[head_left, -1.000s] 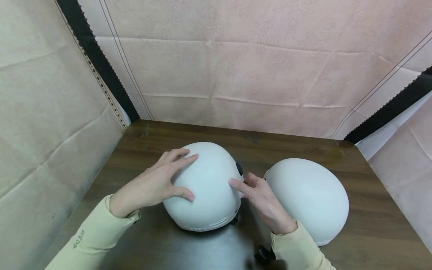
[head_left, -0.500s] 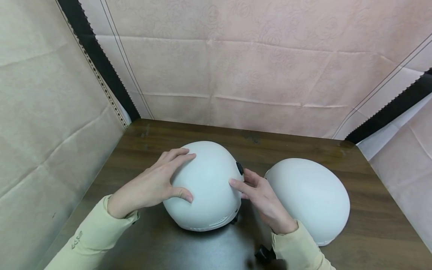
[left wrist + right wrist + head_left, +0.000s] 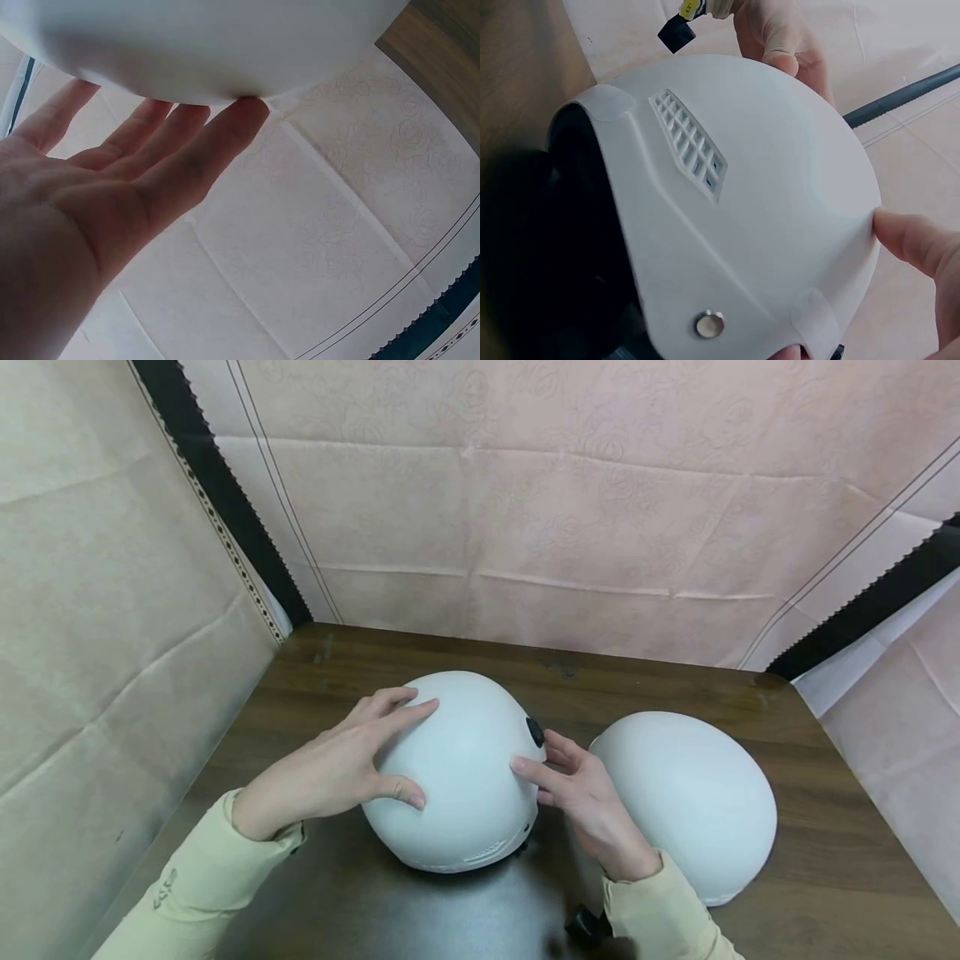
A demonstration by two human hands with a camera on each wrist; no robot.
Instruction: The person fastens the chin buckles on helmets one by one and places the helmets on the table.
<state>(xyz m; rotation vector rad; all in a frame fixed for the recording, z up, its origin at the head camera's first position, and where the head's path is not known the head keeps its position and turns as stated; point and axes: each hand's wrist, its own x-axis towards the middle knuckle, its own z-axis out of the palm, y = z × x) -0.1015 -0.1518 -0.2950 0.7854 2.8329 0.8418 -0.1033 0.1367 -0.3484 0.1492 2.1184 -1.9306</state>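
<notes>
A brown wooden table is seen, with its grain running from side to side. Its far edge is marked by some worn, dull spots, and a greyish shine is thrown on its near part. The space is closed on three sides by pale, creased cloth: the back cloth is pinkish, covered with a faint rose pattern and crossed by fold lines; the left cloth and the right cloth are set at a slant. Both corners are bordered by a black band with a toothed edge, the left band and the right band.

Near the middle of the table a white helmet is placed. It is touched by the left hand with fingertips and thumb; these fingers are nearly straight and widely spread, the palm is kept apart from the shell, and nothing is gripped. By the right hand the helmet's rim is pinched, the thumb being laid outside on the shell. In the right wrist view a vent grille and a round metal snap are shown.

To the right, a second white helmet is placed. Beside the right sleeve a small black object is seen, whose kind cannot be told.
</notes>
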